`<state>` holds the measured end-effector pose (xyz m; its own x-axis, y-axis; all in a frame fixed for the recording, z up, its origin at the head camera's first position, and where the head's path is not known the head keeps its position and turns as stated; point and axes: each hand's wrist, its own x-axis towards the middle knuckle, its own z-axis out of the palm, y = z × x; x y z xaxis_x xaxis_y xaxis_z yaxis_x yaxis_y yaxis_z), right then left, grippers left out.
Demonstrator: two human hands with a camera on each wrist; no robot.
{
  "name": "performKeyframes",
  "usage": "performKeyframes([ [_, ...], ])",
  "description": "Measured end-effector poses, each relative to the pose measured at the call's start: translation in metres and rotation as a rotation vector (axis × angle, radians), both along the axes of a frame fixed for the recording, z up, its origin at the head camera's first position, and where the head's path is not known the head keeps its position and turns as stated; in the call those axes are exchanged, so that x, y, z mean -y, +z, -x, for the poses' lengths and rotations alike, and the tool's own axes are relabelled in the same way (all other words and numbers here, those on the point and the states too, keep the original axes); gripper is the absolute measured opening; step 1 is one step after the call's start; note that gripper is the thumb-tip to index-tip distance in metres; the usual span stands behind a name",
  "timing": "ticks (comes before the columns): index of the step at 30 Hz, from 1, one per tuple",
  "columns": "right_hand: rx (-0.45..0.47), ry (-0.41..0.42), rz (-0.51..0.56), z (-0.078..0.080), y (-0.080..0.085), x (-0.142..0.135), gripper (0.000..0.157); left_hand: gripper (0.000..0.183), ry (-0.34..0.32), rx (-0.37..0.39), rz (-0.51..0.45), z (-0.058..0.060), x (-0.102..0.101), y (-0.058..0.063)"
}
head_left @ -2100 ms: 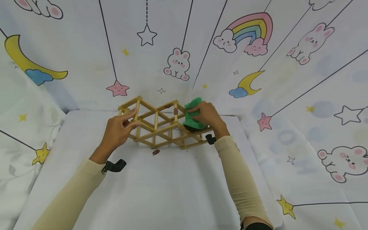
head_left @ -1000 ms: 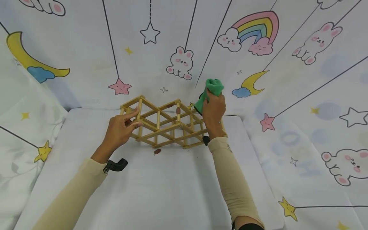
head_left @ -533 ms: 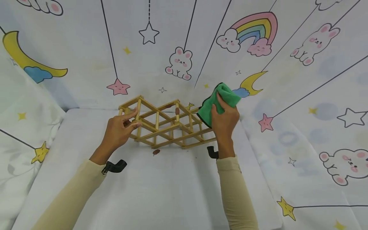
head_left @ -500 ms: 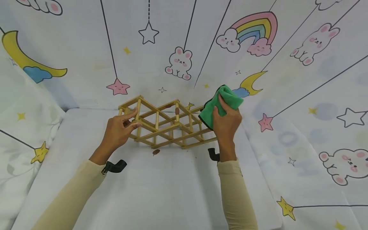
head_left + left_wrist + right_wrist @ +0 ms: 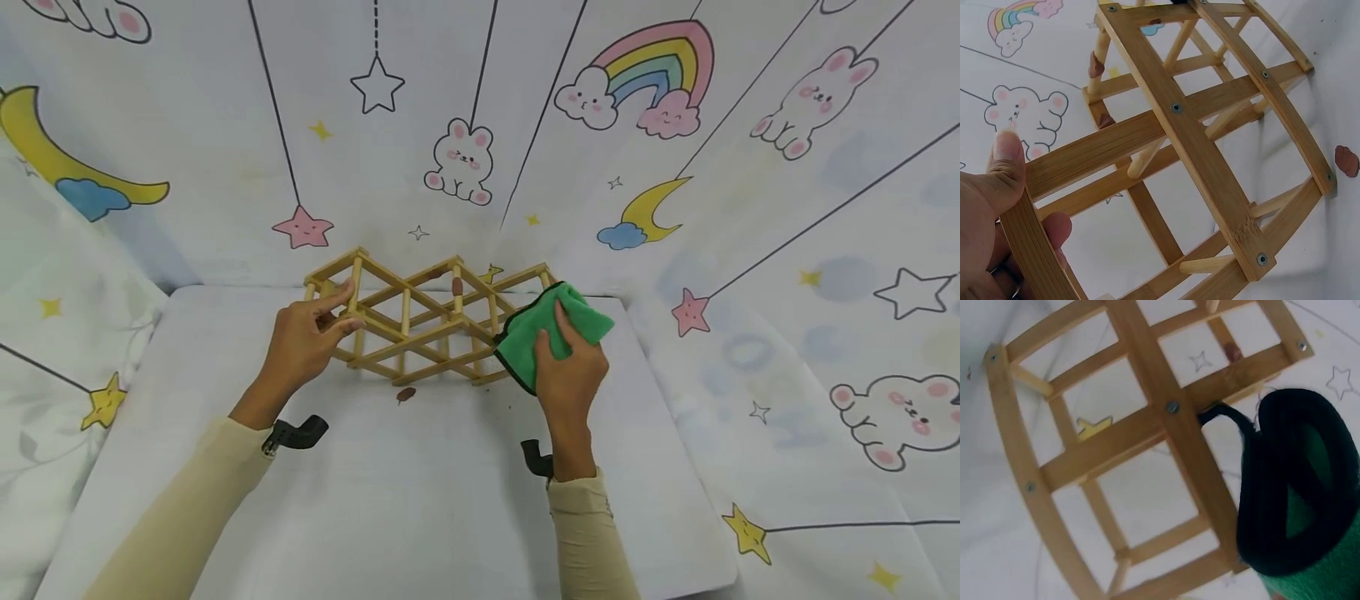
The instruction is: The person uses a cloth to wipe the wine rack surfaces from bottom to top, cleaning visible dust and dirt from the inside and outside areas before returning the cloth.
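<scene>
A folding wooden lattice rack, like a wine rack (image 5: 406, 313), stands stretched out near the back of the white table. My left hand (image 5: 303, 343) grips its left end, thumb and fingers around an end slat (image 5: 1029, 240) in the left wrist view. With my right hand (image 5: 572, 368) I hold a green cloth (image 5: 525, 340) edged in black, bunched under my fingers and overlapping the rack's right end. Close up in the right wrist view, the black hem sits right at a slat (image 5: 1172, 434). Brown patches mark the rack, one on a dowel (image 5: 457, 287), another on a slat (image 5: 1232, 352).
A brown lump (image 5: 407, 394) lies on the white table (image 5: 420, 500) just in front of the rack. Tiny dark specks are scattered nearby. Behind rises a white backdrop (image 5: 225, 150) printed with rabbits, stars and moons.
My right hand lifted the cloth off the rack's right part, turned it to a flatter fold, then brought it down over the right end. The left hand keeps its grip.
</scene>
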<state>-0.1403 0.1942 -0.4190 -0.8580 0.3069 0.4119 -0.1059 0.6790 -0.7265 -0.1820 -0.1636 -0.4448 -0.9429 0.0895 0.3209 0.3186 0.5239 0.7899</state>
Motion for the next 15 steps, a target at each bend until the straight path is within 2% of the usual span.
performKeyframes([
  [1, -0.004, -0.014, 0.011, -0.001, -0.002, -0.002, 0.047, 0.058, 0.001, -0.001, 0.001, 0.000, 0.000, 0.000],
  [3, 0.071, 0.002, 0.004, -0.004, -0.004, -0.004, 0.046, 0.058, 0.001, 0.000, 0.003, -0.001, 0.000, 0.001],
  [5, 0.185, 0.068, -0.028, -0.008, -0.005, -0.005, 0.045, 0.058, 0.007, -0.004, 0.008, -0.002, 0.001, 0.001],
  [6, 0.208, 0.099, -0.033, -0.009, -0.005, -0.005, 0.044, 0.058, 0.012, -0.005, 0.011, -0.002, 0.001, 0.002],
  [8, 0.181, 0.118, -0.012, -0.010, -0.007, -0.005, 0.045, 0.058, 0.019, -0.010, 0.013, -0.002, 0.001, 0.003],
  [11, 0.085, 0.080, 0.005, -0.006, -0.012, -0.003, 0.045, 0.058, 0.022, -0.012, 0.011, -0.001, 0.000, 0.003],
  [12, 0.083, 0.073, -0.002, -0.006, -0.014, -0.002, 0.045, 0.058, 0.019, -0.010, 0.010, -0.001, 0.000, 0.003],
  [15, 0.220, 0.161, -0.023, -0.006, -0.016, 0.001, 0.042, 0.059, 0.013, -0.003, 0.014, -0.001, -0.001, 0.002],
])
